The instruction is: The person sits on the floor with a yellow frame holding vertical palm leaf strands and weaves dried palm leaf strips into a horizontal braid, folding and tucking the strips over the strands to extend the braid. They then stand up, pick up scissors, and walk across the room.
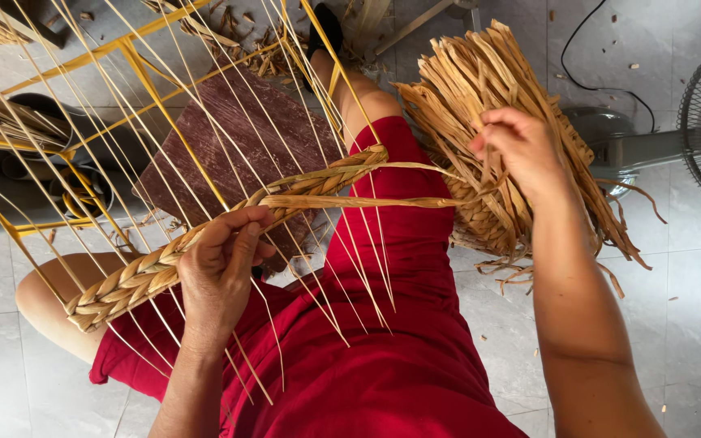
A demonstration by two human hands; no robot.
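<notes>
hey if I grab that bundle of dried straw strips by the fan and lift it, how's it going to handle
The bundle of dried strips probably lifts easily, being thin, dry fibre. It looks floppy: loose ends splay and droop at its lower edge. Unbound strips may slip out; the right hand already draws one strand free while the left hand pinches the braid.

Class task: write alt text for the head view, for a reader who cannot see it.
A left hand grips a thick plaited straw braid woven across thin pale strings on a yellow metal frame, while the right hand pulls a loose straw strand taut.
</notes>
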